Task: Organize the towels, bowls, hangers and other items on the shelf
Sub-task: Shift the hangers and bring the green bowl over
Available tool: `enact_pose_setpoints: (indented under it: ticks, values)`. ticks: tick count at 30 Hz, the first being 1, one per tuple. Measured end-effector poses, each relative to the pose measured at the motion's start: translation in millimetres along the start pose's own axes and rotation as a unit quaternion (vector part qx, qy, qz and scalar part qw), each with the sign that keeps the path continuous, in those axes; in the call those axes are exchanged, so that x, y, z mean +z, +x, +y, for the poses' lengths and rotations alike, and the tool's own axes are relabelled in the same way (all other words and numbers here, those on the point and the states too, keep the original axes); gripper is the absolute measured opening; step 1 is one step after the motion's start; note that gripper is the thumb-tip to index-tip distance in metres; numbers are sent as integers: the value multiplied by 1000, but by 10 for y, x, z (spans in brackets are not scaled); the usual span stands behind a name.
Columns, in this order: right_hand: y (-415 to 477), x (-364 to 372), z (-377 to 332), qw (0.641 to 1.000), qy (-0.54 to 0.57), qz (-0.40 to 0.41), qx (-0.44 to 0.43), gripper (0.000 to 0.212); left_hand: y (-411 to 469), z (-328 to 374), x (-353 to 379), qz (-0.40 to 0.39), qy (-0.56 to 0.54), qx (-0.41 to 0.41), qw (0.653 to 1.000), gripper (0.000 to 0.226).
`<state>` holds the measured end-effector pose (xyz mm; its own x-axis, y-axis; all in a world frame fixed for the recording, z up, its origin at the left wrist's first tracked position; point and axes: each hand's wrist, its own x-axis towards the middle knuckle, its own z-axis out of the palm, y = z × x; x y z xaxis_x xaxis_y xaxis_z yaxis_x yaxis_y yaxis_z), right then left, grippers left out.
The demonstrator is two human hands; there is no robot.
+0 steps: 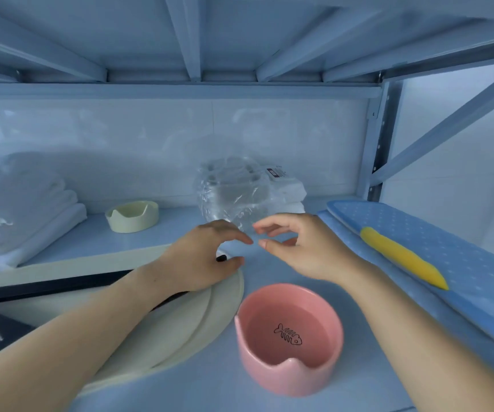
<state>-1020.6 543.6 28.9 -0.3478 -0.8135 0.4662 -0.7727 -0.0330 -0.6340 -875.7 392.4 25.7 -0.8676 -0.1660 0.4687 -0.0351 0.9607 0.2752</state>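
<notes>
Right hand [299,251] is half open and holds nothing; left hand [204,257] curls by a small black thing [221,258], and I cannot tell if it grips it. White towels [31,209] sit stacked, but the pink bowl [269,376], cream bowl [132,224] and plate [198,322] look unsorted. The clear towel bag [233,191] lies just past both hands on the shelf [156,233].
</notes>
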Motion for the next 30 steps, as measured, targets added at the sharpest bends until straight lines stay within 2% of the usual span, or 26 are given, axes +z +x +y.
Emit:
enact_pose_setpoints:
  ticks: [5, 7, 13, 17, 19, 21, 23, 25, 30]
  values:
    - [-298, 99, -90, 996, -17, -83, -6, 18, -281, 240, 9, -54, 90, -50, 993, 20]
    - [-369, 102, -102, 995, -38, -89, -6, 15, -328, 320, -1, -59, 100, -59, 991, 19]
    - [-807, -35, -92, 999, 3, -43, 7, 14, -622, 620, 15, -38, 2, -83, 996, 18]
    - [-1153, -77, -99, 998, 26, -48, -16, 10, -880, 789, 132, -40, -23, -84, 995, 19]
    - [-1268, -47, -138, 997, 21, -66, -36, 15, -983, 832, 189, -47, -23, -83, 995, 16]
    - [-1330, 12, -166, 996, 9, -77, -42, 32, -1049, 852, 225, -39, -12, -89, 995, 17]
    - [-1360, 78, -170, 995, -45, -66, -60, 38, -1080, 879, 249, -32, -10, -101, 994, 18]
    - [-1369, 117, -147, 992, -82, -48, -76, 25, -1093, 898, 281, -25, -18, -103, 994, 19]
    - [-1349, 40, -53, 995, -79, -38, -50, 5, -975, 914, 407, 8, -46, -102, 994, 17]
